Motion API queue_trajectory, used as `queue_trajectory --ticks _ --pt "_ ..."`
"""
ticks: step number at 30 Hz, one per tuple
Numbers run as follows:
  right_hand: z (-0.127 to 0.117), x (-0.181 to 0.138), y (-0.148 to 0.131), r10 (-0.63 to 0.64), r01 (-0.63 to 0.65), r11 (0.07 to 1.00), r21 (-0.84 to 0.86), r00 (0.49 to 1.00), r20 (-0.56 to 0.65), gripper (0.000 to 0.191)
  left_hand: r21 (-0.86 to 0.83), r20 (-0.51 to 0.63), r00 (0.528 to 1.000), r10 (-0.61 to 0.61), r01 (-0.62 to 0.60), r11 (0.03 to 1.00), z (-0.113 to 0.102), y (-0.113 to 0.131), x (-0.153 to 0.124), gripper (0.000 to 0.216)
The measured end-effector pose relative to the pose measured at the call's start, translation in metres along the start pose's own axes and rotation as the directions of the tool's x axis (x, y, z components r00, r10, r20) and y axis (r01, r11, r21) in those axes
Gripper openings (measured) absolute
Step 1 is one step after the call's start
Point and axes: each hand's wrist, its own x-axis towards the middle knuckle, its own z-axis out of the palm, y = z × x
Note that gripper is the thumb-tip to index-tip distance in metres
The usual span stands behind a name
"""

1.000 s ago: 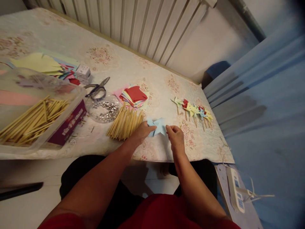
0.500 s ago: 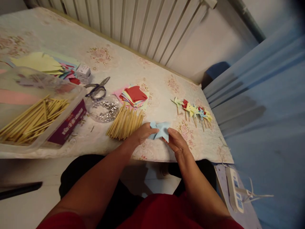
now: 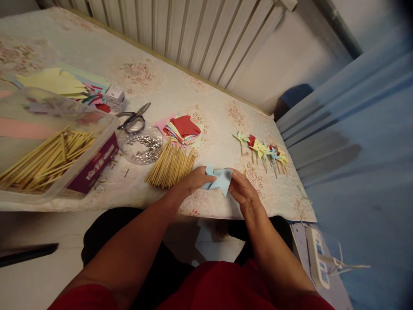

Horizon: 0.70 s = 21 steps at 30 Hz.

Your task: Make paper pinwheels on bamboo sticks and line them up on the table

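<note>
Above the table's front edge, a light blue paper pinwheel (image 3: 220,180) with cut, partly folded blades is held between both hands. My left hand (image 3: 195,179) pinches its left side, thumb lying on top of the paper. On the right side, my right hand (image 3: 242,187) is closed on a blade, with its fingers partly hidden behind the paper. Just left of my left hand lies a bundle of thin wooden sticks (image 3: 171,165). Behind it sits a stack of cut paper squares (image 3: 183,129), red on top.
Finished pinwheels on sticks (image 3: 261,150) lie at the right. At left are a round clear dish of metal pins (image 3: 143,147), scissors (image 3: 134,119), a plastic bin of sticks (image 3: 106,133), small boxes (image 3: 115,95) and paper scraps (image 3: 54,82). A power strip (image 3: 318,258) lies at lower right.
The blue paper has turned slightly, and its right blade now curls up more under my right hand's fingers. My right hand has shifted slightly right. The other things stay in place.
</note>
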Motion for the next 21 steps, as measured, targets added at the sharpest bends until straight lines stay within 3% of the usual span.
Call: queue_trajectory --ticks 4,8,11,15,21 --pt "-0.02 0.003 -0.018 -0.004 0.007 1.0 -0.012 0.985 0.172 0.057 0.11 0.008 1.0 -0.016 0.015 0.994 -0.001 -0.001 0.001 0.014" --pt "-0.021 0.008 -0.033 -0.002 0.052 0.975 -0.217 0.974 0.226 0.048 0.21 0.026 1.0 -0.011 0.005 0.978 0.0 0.0 0.0 0.009" --pt "-0.01 0.01 -0.038 0.025 0.1 0.905 -0.414 0.958 0.285 0.039 0.21 0.067 0.998 0.021 -0.035 0.977 0.002 0.004 -0.003 0.011" --pt "0.002 0.012 -0.033 0.052 0.11 0.795 -0.596 0.967 0.248 0.023 0.283 0.04 0.999 0.018 -0.029 0.959 0.002 0.008 -0.005 0.011" --pt "0.006 0.014 -0.02 0.084 0.046 0.791 -0.61 0.98 0.182 0.015 0.332 -0.002 0.999 0.048 -0.045 0.942 0.001 0.008 -0.004 0.009"
